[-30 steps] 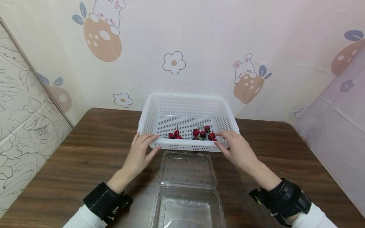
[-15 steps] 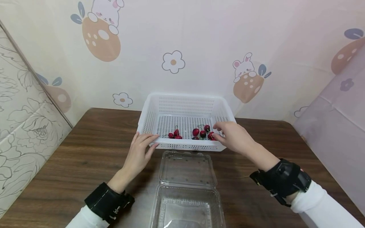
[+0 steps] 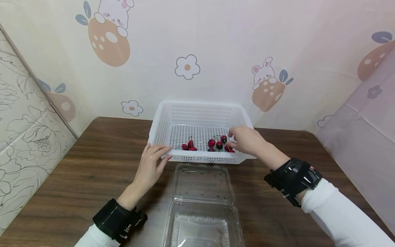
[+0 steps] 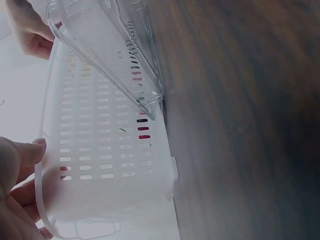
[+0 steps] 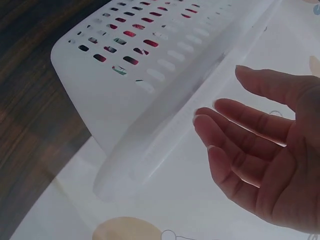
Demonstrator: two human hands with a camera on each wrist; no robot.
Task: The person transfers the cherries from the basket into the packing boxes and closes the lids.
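Observation:
A white slotted plastic basket [image 3: 205, 157] stands at the back of the table, with several dark red cherries [image 3: 219, 145] on its floor. My left hand [image 3: 148, 166] grips the basket's front left corner, fingers over the rim and thumb on the outside; the left wrist view shows the thumb [image 4: 31, 154] at the rim. Above the basket's right side is my right hand [image 3: 248, 140], close to the right-hand cherries. Its fingers [image 5: 250, 117] are loosely bent and parted from the thumb, with nothing between them in the right wrist view.
A clear plastic clamshell box [image 3: 202, 223] lies in front of the basket, its lid [image 3: 203, 183] folded back toward it. Behind the wooden table [image 3: 92, 171] hangs a patterned wall cloth [image 3: 216, 44].
My right hand has moved left and inward from the basket's front right rim to over the cherries. The left hand stays at its corner, and the cherries lie about where they were.

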